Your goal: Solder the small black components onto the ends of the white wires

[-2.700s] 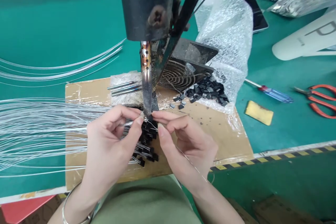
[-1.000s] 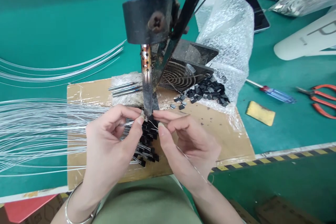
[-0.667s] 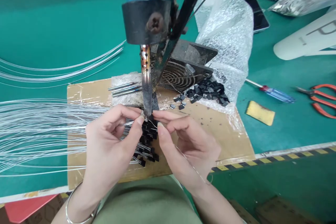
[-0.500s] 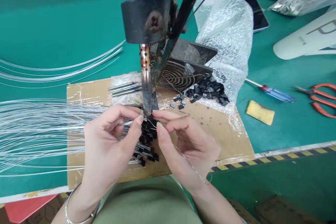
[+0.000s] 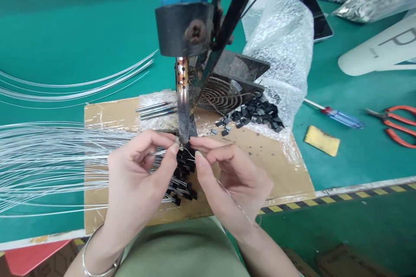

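Observation:
A soldering iron (image 5: 183, 114), tip down, is fixed in a stand above the work. At its tip my left hand (image 5: 143, 175) pinches the end of a thin white wire between thumb and forefinger; the fingertips mostly cover that end. My right hand (image 5: 232, 181) is closed on a strand of solder wire (image 5: 238, 207), which curves from the fingertips to the iron tip and trails down past the palm to the wrist. Beneath the hands lie several black connectors (image 5: 186, 164) on the ends of white wires (image 5: 58, 160). Any part right at the tip is too small to make out.
Cardboard (image 5: 276, 173) covers the work area. Behind it are a black fan (image 5: 221, 91), loose small black pieces (image 5: 258, 112) and bubble wrap (image 5: 279, 39). To the right lie a yellow sponge (image 5: 322, 140), a screwdriver (image 5: 344, 117) and orange-handled pliers (image 5: 396, 121).
The view has shifted slightly, so the iron and stand appear a little lower and farther right. Both hands keep the same pinch at the iron tip.

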The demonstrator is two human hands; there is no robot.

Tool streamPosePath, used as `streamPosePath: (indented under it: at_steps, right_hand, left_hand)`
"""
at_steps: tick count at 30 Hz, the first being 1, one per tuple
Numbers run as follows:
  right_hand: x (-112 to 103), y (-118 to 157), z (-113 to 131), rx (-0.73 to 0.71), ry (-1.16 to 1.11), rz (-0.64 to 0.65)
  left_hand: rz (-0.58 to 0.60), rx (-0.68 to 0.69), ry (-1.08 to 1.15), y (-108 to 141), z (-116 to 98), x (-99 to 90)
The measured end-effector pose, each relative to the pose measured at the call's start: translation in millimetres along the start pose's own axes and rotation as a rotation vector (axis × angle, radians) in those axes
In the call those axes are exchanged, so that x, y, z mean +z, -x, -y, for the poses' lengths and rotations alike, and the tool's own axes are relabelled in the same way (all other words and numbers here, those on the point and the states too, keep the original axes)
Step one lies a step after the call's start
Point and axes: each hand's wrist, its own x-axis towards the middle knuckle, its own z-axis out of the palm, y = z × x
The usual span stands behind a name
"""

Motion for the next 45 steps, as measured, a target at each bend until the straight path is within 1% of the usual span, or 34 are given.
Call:
streamPosePath:
  at_steps: [11,17,26,32,37,45]
  right_hand:
    - [1.5,0.9,0.7,-0.005,-0.006,-0.025]
    - [2.0,0.6,1.0,-0.019,-0.002,-0.032]
    - [2.1,1.5,-0.9,-0.017,0.036,-0.035]
    - [2.3,1.4,-1.0,-0.035,0.028,-0.036]
    - [2.9,1.2,-1.0,-0.057,0.074,-0.043]
    - [4.3,1.8,-2.1,-0.08,0.085,-0.055]
  left_hand:
    - [0.009,-0.002,0.011,3.1,2.0,-2.6]
    - [0.013,0.002,0.028,1.3,0.9,-0.4]
    - [0.014,0.019,-0.01,-0.2,0.4,0.3]
    - [0.015,0.006,-0.01,0.0,-0.3,0.3]
    - [0.006,0.005,-0.012,0.3,-0.3,0.0]
    - [0.013,0.015,-0.003,1.0,0.4,-0.7]
